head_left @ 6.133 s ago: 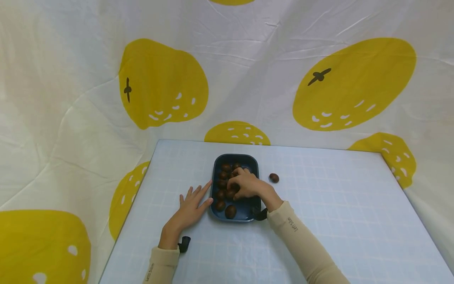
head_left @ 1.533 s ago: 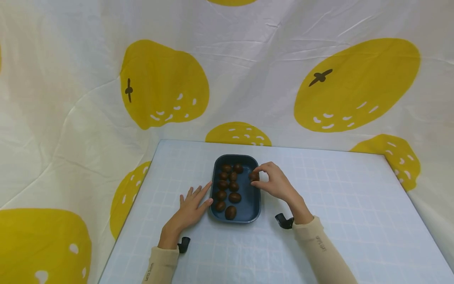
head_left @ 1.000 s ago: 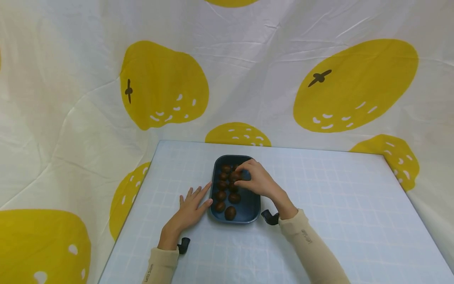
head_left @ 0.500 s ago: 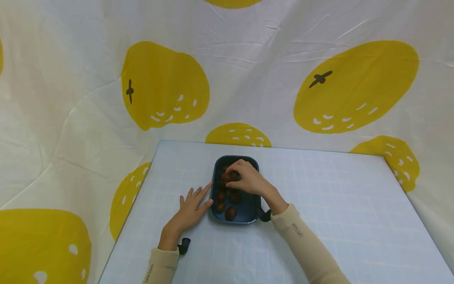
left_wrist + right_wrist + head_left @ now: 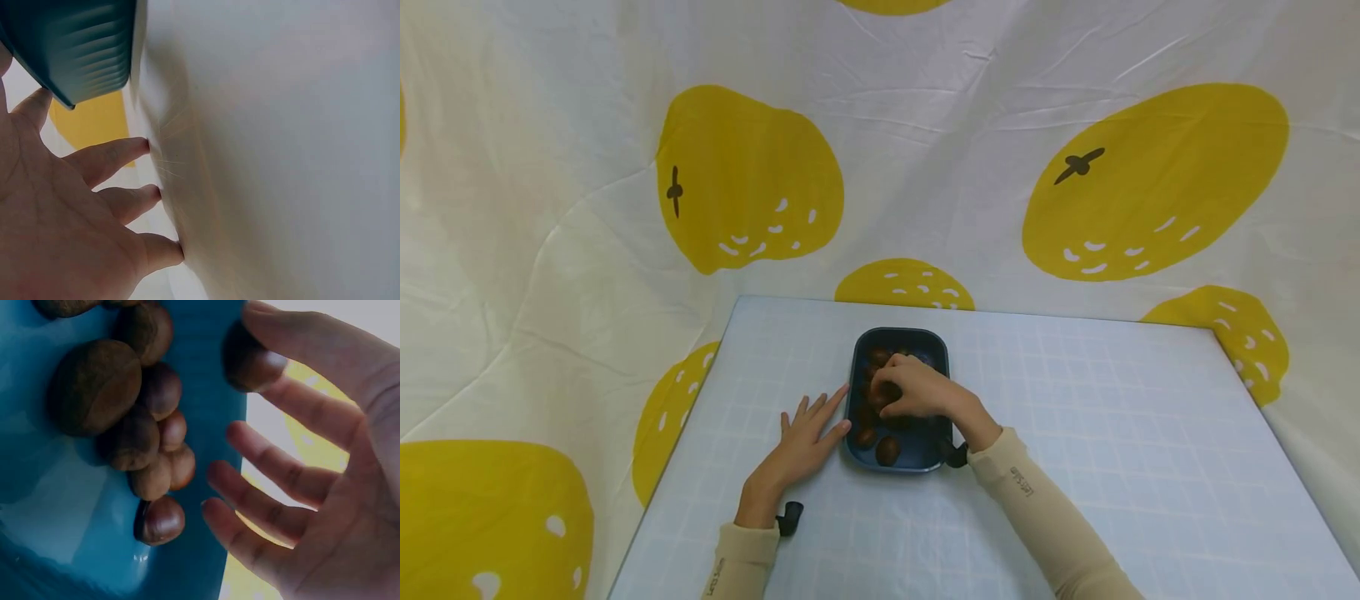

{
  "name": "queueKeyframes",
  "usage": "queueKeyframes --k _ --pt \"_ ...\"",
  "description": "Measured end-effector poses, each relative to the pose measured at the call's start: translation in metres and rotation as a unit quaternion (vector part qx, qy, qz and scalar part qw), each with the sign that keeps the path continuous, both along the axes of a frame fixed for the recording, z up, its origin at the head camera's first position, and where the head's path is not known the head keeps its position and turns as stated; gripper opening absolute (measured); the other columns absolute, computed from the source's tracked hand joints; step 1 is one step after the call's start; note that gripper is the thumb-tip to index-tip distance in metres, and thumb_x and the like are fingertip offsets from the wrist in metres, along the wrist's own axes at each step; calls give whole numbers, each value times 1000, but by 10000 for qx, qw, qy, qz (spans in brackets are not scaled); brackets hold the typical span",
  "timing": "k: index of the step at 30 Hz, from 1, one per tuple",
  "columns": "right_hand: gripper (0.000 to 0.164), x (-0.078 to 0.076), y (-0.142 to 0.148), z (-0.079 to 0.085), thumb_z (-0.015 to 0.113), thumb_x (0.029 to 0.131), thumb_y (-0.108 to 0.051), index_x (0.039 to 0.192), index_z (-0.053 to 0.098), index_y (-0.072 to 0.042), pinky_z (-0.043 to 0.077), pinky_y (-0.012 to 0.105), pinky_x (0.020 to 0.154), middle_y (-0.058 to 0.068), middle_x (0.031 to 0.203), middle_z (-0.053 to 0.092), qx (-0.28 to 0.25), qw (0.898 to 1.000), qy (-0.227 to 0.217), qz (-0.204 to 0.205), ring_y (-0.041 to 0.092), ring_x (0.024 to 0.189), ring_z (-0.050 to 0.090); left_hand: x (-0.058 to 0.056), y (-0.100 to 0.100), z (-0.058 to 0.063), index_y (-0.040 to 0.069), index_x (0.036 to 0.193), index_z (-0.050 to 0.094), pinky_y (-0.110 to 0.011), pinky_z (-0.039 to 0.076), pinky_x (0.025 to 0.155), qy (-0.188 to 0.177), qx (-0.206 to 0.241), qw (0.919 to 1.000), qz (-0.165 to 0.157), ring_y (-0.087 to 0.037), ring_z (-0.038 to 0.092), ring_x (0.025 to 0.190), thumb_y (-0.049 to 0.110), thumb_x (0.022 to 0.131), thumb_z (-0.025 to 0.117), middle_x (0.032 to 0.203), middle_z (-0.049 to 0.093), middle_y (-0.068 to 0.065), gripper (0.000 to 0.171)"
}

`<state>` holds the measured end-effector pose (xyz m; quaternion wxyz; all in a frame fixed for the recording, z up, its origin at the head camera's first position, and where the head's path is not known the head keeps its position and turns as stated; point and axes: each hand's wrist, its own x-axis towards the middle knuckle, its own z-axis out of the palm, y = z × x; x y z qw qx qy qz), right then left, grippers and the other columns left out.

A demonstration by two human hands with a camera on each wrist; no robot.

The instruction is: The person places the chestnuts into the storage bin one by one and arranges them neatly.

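Observation:
A dark blue tray [image 5: 917, 457] on the table holds several brown chestnuts [image 5: 887, 451], grouped along its left side. My right hand [image 5: 917, 390] is over the tray. In the right wrist view the thumb and index finger pinch one chestnut [image 5: 250, 359]; the other fingers are spread. My left hand [image 5: 801, 446] lies spread beside the tray's left wall, its index finger and thumb at the rim. In the left wrist view several fingertips [image 5: 140, 147] rest on the tabletop. In the head view my right hand hides part of the chestnuts.
The tray stands on a pale table [image 5: 1120, 450] with a grid-patterned cover. A white cloth [image 5: 932, 183] printed with yellow fruit hangs behind and beside the table. Black wrist cameras [image 5: 790, 518] are worn on both wrists.
The chestnut that lay on the table right of the tray is gone from there. My right hand has carried a chestnut leftward from the right rim over the tray. The left hand stays put.

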<state>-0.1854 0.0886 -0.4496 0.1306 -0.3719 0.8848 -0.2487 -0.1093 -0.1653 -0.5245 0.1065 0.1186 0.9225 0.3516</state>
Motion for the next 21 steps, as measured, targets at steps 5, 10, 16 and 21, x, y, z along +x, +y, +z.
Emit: queueKeyframes --k 5,10,16,21 --pt "25 2 -2 1 86 81 -25 102 73 -22 48 35 81 2 109 56 459 9988 -35 189 19 97 49 0 0 1 49 157 19 -73 -11 106 -16 4 10000 -2 -48 5 148 64 101 39 160 27 -18 62" --pt "23 5 -5 3 87 79 -27 98 74 -24 46 32 76 -2 100 53 894 9954 -43 331 16 91 46 0 1 2 48 158 19 -73 -10 106 -34 -15 10000 4 -47 5 148 62 102 41 161 27 -18 62" --pt "24 8 -6 2 88 78 -28 98 74 -26 45 31 74 -4 100 52 1326 9904 -173 357 16 89 45 0 1 2 48 158 19 -74 -10 106 -35 -31 10000 -12 -47 4 148 62 101 40 161 27 -18 62" --pt "25 8 -7 0 88 78 -27 98 73 -25 45 31 76 -4 99 52 1258 9916 -109 289 16 90 44 0 1 3 47 158 19 -74 -9 106 -31 -47 10000 -20 -48 4 148 63 101 39 160 27 -18 63"
